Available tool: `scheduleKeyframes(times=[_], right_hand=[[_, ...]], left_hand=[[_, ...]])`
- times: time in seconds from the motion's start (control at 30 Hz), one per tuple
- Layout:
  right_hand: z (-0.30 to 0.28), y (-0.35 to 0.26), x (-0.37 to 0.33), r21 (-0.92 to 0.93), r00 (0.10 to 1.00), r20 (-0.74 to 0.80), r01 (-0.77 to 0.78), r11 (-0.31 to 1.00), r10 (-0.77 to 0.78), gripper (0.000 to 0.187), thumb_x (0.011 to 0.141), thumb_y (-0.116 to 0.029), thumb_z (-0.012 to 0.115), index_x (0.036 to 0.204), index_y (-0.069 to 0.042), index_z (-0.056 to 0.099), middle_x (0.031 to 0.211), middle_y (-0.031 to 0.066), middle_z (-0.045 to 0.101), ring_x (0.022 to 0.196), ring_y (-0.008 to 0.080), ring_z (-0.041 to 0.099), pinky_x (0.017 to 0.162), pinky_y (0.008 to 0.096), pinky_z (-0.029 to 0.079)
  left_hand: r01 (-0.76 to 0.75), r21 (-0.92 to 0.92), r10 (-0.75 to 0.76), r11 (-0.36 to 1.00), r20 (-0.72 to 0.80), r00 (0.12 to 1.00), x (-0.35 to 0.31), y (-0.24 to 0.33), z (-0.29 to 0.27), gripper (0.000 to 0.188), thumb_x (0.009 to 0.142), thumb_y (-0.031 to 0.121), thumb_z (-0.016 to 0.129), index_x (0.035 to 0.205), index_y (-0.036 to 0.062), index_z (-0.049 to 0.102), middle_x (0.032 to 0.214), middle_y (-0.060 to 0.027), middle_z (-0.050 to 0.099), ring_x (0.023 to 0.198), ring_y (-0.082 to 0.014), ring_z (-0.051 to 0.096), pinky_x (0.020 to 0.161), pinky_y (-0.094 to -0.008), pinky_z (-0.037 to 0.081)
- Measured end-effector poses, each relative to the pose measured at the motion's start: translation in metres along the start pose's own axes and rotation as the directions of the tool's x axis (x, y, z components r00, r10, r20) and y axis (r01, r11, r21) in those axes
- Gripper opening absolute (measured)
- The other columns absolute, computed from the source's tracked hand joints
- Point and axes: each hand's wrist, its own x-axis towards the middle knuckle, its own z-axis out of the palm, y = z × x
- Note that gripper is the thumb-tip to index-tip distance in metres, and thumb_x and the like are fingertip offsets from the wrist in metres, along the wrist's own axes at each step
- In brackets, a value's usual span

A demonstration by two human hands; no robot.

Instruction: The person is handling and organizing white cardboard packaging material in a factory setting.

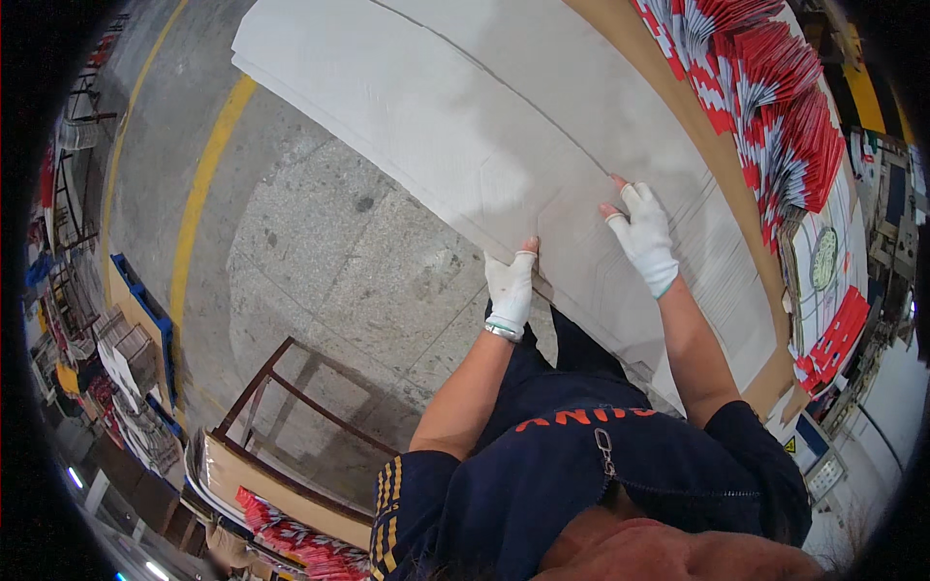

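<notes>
A big stack of white cardboard sheets point(465, 107) lies on a brown table point(668, 87) in front of me. My left hand point(510, 290), in a white glove with bare fingertips, grips the near edge of the sheets, thumb on top. My right hand point(642, 237), gloved the same way, rests flat on top of the stack a little further in, fingers spread and pressing on the top sheet. The fingers of my left hand are hidden under the edge.
Fanned red-and-white printed flat cartons point(765, 87) lie along the table's far side. A grey concrete floor with a yellow line point(199, 194) is at left. A brown metal frame point(291, 387) and a pallet with more red cartons point(291, 533) stand behind me, racks point(116, 368) at far left.
</notes>
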Motion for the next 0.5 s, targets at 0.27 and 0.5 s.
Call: scheduleKeyframes(times=[0.27, 0.5], right_hand=[[-0.018, 0.017, -0.008, 0.164, 0.998, -0.02, -0.06, 0.985, 0.064, 0.038, 0.079, -0.016, 0.065, 0.113, -0.001, 0.055, 0.093, 0.0145, 0.054, 0.078, 0.0254, 0.056, 0.07, 0.033, 0.047], [-0.03, 0.015, -0.016, 0.35, 0.975, 0.019, -0.214, 0.912, 0.222, 0.029, 0.078, -0.013, 0.066, 0.097, 0.005, 0.054, 0.083, 0.0138, 0.055, 0.069, 0.017, 0.053, 0.065, 0.0278, 0.045]], left_hand=[[0.025, -0.051, -0.022, 0.998, 0.054, 0.998, -0.008, 0.012, 0.005, 0.057, 0.074, 0.013, 0.073, 0.117, -0.0029, 0.04, 0.106, -0.0124, 0.055, 0.095, -0.0192, 0.054, 0.085, -0.0308, 0.044], [-0.049, 0.035, 0.051, 0.998, -0.078, 0.996, -0.009, 0.007, 0.008, 0.057, 0.073, 0.012, 0.072, 0.117, -0.004, 0.039, 0.107, -0.0134, 0.054, 0.095, -0.0201, 0.054, 0.086, -0.0311, 0.044]])
